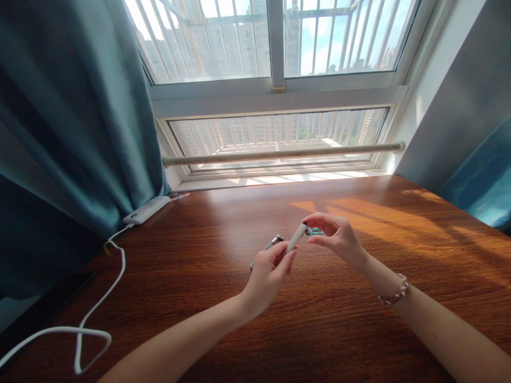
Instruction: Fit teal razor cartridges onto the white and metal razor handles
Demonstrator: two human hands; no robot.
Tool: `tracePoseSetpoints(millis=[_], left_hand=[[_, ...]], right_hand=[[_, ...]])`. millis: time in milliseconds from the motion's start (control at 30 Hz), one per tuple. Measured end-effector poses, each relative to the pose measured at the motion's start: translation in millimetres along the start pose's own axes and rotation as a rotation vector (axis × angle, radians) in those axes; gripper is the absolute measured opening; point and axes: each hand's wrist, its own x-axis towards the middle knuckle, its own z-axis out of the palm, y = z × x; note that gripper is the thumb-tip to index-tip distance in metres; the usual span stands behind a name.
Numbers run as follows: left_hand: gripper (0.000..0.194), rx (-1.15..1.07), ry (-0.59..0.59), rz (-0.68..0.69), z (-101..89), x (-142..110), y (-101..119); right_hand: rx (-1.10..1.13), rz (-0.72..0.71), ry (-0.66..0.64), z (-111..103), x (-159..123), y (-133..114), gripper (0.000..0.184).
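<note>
My left hand (268, 274) is closed around the lower end of a slim white handle (296, 237), which looks like a razor. It holds the handle tilted up to the right above the wooden desk (327, 298). My right hand (335, 234) pinches a small greenish head piece (315, 231) at the handle's upper tip. A small metal object (272, 244) shows just behind my left hand; whether it lies on the desk or is held I cannot tell. A beaded bracelet (395, 291) circles my right wrist.
A white power bank (146, 209) lies at the desk's back left, with its white cable (99, 303) looping toward the front left edge. Teal curtains (72, 117) hang at the left and right. A window with a horizontal rail (279, 154) is behind the desk.
</note>
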Motion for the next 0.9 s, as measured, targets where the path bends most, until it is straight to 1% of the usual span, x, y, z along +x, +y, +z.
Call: tracePoseSetpoints(millis=[167, 233, 367, 533, 633, 767, 900], left_hand=[[0.028, -0.035, 0.057, -0.027, -1.2, 1.9, -2.3], [0.028, -0.036, 0.050, -0.012, -1.2, 1.3, -2.8], [0.028, -0.004, 0.032, -0.004, -1.1, -0.1, -1.4], [0.029, 0.005, 0.035, -0.026, -2.0, 1.1, 0.8], [0.028, -0.001, 0.039, -0.027, -2.7, 2.3, 2.2], [0.028, -0.017, 0.041, -0.036, -3.4, 3.3, 4.2], [0.027, -0.020, 0.055, -0.017, -2.7, 1.4, 3.2]], right_hand=[[0.109, 0.083, -0.007, 2.8, -0.7, -4.1, 0.031], [0.141, 0.107, -0.015, 4.1, -0.9, -6.0, 0.027], [0.158, 0.099, -0.032, 6.3, -1.4, -6.5, 0.023], [0.171, 0.101, -0.039, 7.5, -1.4, -1.8, 0.028], [0.245, 0.099, -0.070, 9.0, -1.4, 3.3, 0.028], [0.357, 0.154, -0.103, 10.8, -1.2, 8.9, 0.031], [0.443, 0.206, -0.087, 10.4, -0.4, 7.0, 0.031]])
